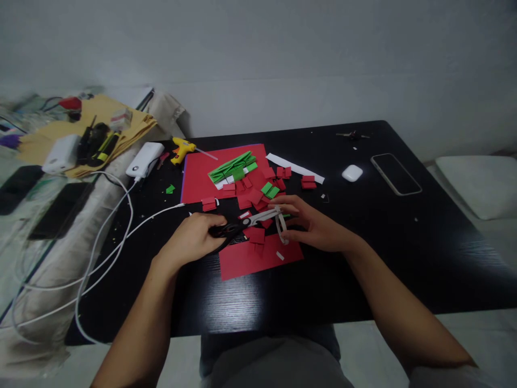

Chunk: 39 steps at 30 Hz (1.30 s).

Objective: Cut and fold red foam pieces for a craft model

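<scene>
My left hand (201,235) is closed around the black handles of a pair of scissors (254,219), whose blades point right. The blade tips meet a thin white roll of tape (281,226), which the fingers of my right hand (313,223) grip upright by its rim. Whether the blades have tape between them is hard to see. Below lie folded red paper pieces (256,235) and a red paper sheet (258,262) with a small white strip (280,256) on it. Just behind the blades is a folded green piece (270,189).
Farther back, a folded green paper bundle (233,168) rests on a red sheet (197,172). A yellow glue gun (182,150) and a power bank (144,159) with white cables stand left. Rightward are a white strip (297,168), an earbud case (352,173), a phone (396,174) and keys (353,134).
</scene>
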### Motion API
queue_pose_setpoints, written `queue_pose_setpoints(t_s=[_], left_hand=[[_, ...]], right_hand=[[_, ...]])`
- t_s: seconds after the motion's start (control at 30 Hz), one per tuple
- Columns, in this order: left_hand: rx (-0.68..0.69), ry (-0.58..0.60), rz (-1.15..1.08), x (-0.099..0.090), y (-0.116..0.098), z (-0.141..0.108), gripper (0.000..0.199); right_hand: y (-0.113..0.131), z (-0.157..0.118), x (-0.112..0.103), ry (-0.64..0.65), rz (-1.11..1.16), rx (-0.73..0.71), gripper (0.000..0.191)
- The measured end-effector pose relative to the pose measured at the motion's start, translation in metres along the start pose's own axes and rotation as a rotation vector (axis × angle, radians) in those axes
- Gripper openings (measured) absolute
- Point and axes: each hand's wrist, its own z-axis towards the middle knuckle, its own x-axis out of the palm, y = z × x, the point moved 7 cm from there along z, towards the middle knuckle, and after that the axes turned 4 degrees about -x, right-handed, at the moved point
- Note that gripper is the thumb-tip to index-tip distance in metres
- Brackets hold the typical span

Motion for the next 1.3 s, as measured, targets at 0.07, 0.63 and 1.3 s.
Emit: queue_pose_setpoints(t_s=[0.07, 0.63, 1.3], left_hand=[[-0.004, 0.006, 0.001, 0.0, 0.0, 0.0, 0.018], [0.027, -0.02, -0.025, -0.001, 0.0, -0.001, 0.017], [-0.298, -0.2, 0.247, -0.009, 0.035, 0.006, 0.025]], right_hand=[[0.0, 0.0, 0.0, 0.011, -0.005, 0.002, 0.06], [0.004, 0.0, 0.0, 0.033, -0.039, 0.004, 0.056], [0.001, -0.004, -0.039, -0.329, -0.315, -0.029, 0.058]])
